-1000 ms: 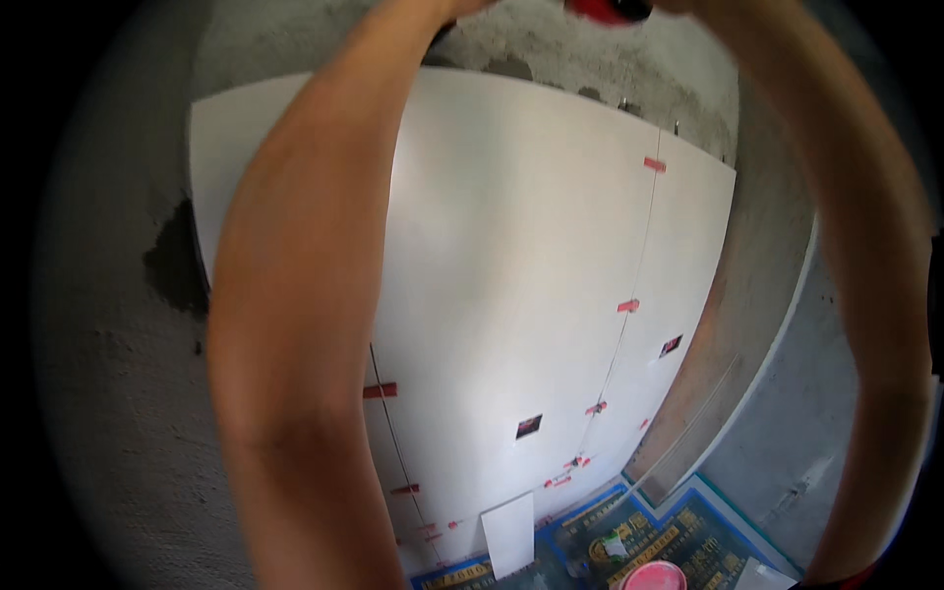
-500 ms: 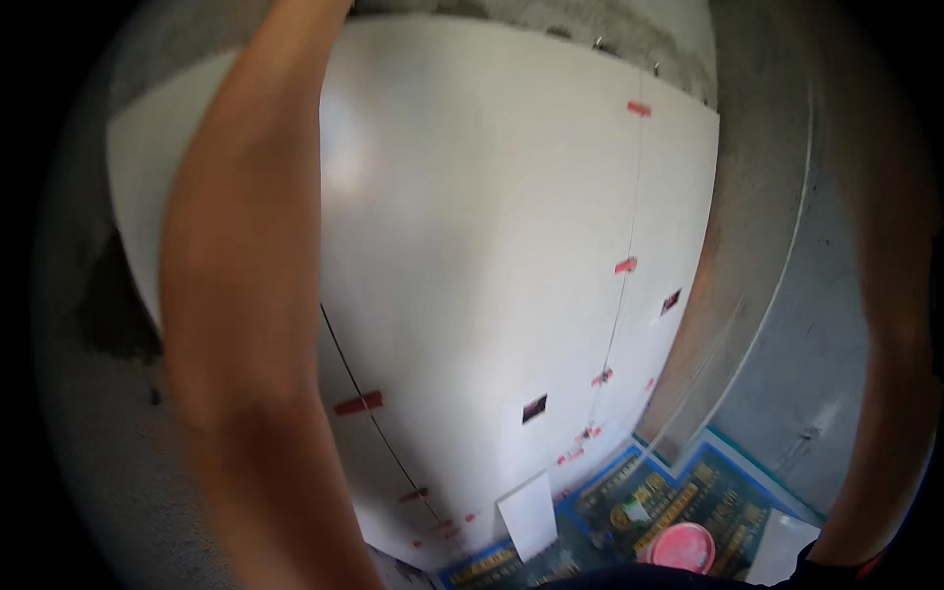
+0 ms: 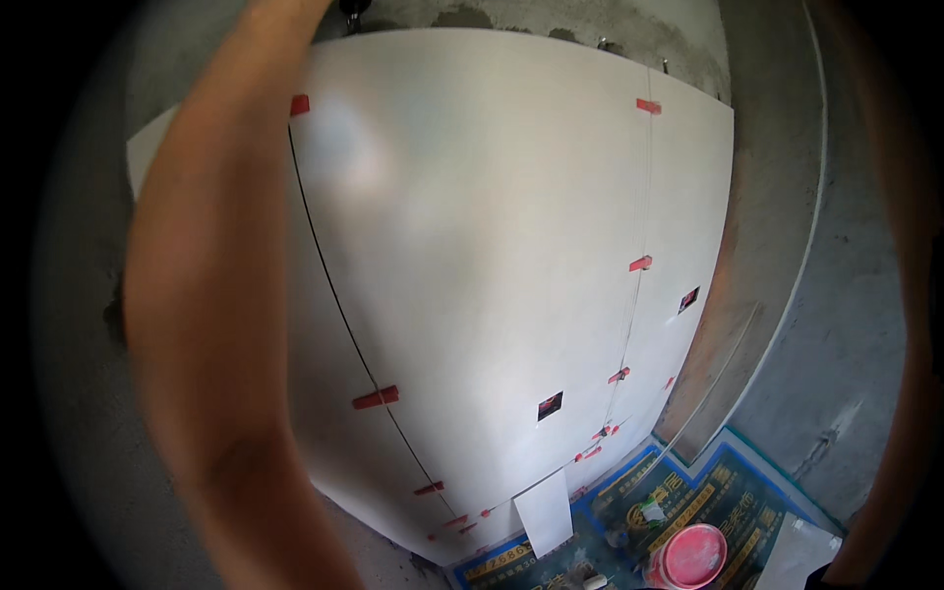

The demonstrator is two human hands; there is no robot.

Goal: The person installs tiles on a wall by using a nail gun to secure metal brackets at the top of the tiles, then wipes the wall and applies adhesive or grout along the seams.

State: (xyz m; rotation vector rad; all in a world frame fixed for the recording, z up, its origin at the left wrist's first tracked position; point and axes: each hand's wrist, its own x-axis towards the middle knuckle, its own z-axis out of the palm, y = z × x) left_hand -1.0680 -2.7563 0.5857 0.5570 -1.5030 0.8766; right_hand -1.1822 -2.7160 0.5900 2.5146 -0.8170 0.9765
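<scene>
My left forearm (image 3: pixel 211 275) rises across the left side, in front of large glossy white wall tiles (image 3: pixel 472 226). Its hand lies beyond the top edge. Close to that wrist a small dark object (image 3: pixel 354 10) shows at the top, its kind unclear. My right forearm (image 3: pixel 910 265) runs up the dim right rim, and its hand is out of sight too. Red levelling wedges sit along the tile joints: one wedge (image 3: pixel 300 105) beside my left forearm, another wedge (image 3: pixel 376 397) lower on the same dark joint, and a third wedge (image 3: pixel 640 264) on the right joint.
Bare grey concrete (image 3: pixel 669 29) shows above the tiles. A square cut-out (image 3: pixel 550 406) opens in the lower tile. On the printed floor covering (image 3: pixel 678 492) stand a pink-topped bucket (image 3: pixel 693 557) and a white tile piece (image 3: pixel 546 516) leaning on the wall. Another pale sheet (image 3: pixel 796 551) lies at lower right.
My left forearm has shifted left across the view, uncovering more of the dark joint and its upper red wedge. The tiles and floor sit slightly farther right in the picture.
</scene>
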